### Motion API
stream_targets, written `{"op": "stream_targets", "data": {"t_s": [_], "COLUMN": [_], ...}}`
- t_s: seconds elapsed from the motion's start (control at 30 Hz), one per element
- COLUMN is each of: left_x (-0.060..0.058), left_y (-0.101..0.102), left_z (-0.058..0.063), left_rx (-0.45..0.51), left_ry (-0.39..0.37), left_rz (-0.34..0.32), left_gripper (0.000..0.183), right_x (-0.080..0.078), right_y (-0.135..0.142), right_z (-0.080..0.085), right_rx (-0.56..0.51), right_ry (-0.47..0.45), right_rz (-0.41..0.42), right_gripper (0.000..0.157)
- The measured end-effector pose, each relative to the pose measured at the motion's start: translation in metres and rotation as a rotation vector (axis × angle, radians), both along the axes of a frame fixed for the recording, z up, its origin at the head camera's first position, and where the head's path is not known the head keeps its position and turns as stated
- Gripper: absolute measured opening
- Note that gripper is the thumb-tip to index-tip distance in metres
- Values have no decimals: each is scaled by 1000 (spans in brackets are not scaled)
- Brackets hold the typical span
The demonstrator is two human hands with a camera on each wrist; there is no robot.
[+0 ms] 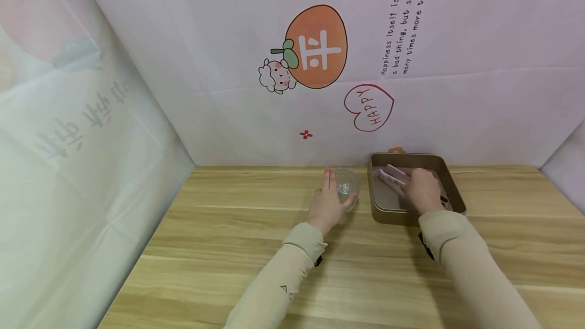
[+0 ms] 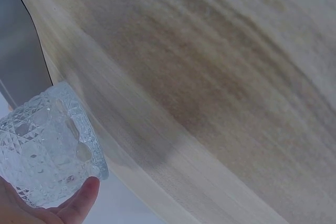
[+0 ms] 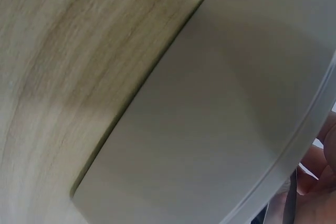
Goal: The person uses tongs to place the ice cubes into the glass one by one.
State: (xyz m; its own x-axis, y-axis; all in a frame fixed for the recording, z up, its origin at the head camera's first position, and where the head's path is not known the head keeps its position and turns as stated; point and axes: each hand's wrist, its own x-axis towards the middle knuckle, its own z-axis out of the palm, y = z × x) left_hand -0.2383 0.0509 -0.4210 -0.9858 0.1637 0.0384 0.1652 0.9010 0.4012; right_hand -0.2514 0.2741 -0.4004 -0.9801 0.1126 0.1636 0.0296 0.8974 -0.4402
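Note:
A clear cut-glass cup (image 1: 348, 183) stands on the table, its patterned wall (image 2: 47, 145) close up in the left wrist view. My left hand (image 1: 326, 207) holds it, with fingers along its left side and the thumb on the near right side. To its right is a square, gold-brown open tin (image 1: 388, 217). My right hand (image 1: 422, 189) reaches inside the tin and grips pale pink tongs (image 1: 394, 172), whose two arms point left. In the right wrist view the tin's outer wall (image 3: 199, 114) hides most of that hand (image 3: 317, 182). What lies under the tong tips is unclear.
A small dark object (image 1: 444, 199) shows inside the tin near my right hand. The wood-grain table (image 1: 219, 227) meets a printed white cloth (image 1: 256, 126) just behind the cup and tin. Another cloth (image 1: 91, 176) hangs along the left edge.

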Motion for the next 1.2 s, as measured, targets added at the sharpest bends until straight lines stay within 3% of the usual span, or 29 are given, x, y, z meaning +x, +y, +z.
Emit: {"op": "stream_targets", "data": {"t_s": [0.5, 0.83, 1.2], "left_x": [-4, -2, -2], "left_y": [1, 1, 1], "left_z": [-4, -2, -3], "left_rx": [-16, -17, -26], "left_ry": [14, 5, 25], "left_rz": [8, 3, 11], "left_gripper": [89, 89, 88], "right_x": [-7, -10, -14], "right_y": [-4, -8, -11], "right_z": [0, -4, -5], "right_rx": [-14, 5, 15], "right_ry": [-103, -91, -153], "right_rz": [3, -14, -10], "right_gripper": [38, 34, 36]}}
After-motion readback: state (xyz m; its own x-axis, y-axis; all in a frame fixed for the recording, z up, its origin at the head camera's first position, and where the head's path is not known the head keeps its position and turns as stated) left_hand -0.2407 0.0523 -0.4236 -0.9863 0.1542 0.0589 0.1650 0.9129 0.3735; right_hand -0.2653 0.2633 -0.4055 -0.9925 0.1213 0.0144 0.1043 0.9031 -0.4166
